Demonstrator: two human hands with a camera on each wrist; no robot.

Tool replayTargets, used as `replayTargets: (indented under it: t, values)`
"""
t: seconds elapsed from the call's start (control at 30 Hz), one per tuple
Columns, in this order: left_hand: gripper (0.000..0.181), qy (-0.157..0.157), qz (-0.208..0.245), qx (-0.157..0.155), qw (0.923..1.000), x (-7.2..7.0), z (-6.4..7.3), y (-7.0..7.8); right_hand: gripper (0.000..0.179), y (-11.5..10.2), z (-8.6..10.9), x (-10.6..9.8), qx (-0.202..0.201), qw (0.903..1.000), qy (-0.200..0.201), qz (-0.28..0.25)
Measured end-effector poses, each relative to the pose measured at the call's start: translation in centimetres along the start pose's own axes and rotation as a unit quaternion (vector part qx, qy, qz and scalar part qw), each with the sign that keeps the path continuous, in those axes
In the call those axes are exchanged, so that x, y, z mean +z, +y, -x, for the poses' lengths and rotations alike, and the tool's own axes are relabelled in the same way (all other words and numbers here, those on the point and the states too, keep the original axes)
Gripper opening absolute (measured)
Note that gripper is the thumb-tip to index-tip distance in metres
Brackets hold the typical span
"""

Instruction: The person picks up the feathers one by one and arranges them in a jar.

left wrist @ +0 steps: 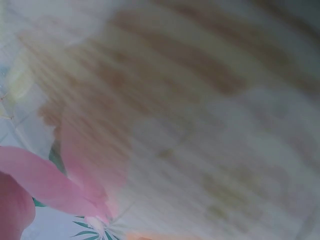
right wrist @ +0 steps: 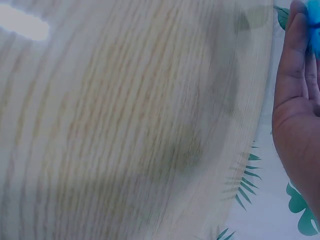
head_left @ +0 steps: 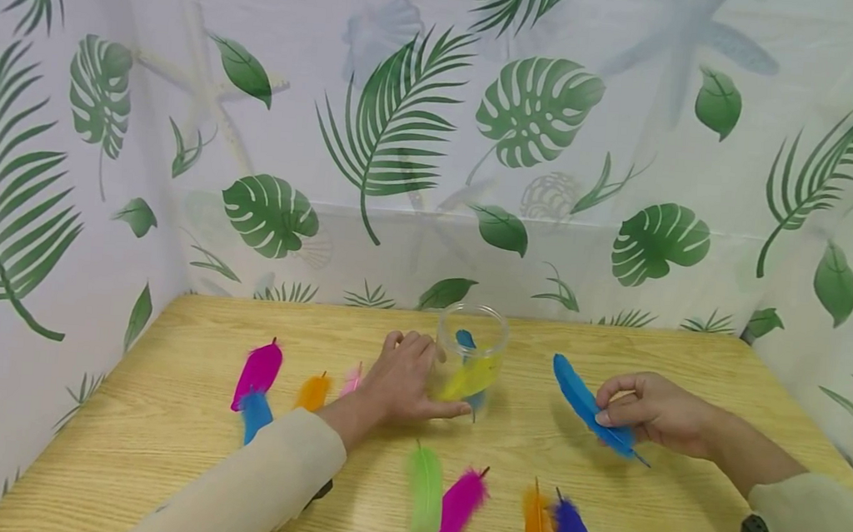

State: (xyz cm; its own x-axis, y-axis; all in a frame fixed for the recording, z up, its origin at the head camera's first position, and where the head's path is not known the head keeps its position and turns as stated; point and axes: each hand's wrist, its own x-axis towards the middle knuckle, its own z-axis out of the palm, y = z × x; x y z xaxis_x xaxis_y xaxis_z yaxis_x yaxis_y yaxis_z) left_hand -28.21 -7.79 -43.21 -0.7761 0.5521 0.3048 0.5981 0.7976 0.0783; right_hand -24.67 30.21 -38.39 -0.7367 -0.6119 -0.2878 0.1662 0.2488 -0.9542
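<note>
A magenta feather [head_left: 262, 370] lies at nine o'clock from the clear cup [head_left: 495, 349] on the table [head_left: 505, 452]. The left hand [head_left: 404, 377] grips the cup at its nine-o'clock side, thumb stretched along the near wall; a yellow feather [head_left: 475, 376] leans toward two o'clock inside. Between three and four o'clock from the cup, the right hand [head_left: 655, 413] pinches a bright blue feather [head_left: 575, 386] between thumb and fingers — its long axis slants, rounded tip toward half past ten, bare quill toward half past four
</note>
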Motion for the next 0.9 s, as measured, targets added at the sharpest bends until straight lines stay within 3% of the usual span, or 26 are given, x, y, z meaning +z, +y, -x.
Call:
replayTargets:
  t: [0.4, 0.67, 0.9]
  values:
    - [0.08, 0.0, -0.002, 0.0, 1.0, -0.1, -0.1, 0.1, 0.05, -0.2, 0.0, 0.0, 0.017, 0.999, 0.041, 0.011]
    - [0.08, -0.004, -0.001, -0.002, 1.0, -0.2, -0.1, 0.1, 0.031, -0.9, -0.4, 0.4, 0.0, 0.9993, 0.036, 0.005]
    - [0.08, -0.004, -0.003, -0.002, 1.0, -0.1, -0.1, 0.1, 0.025, -2.4, -1.0, 1.0, -0.002, 0.9981, 0.061, -0.004]
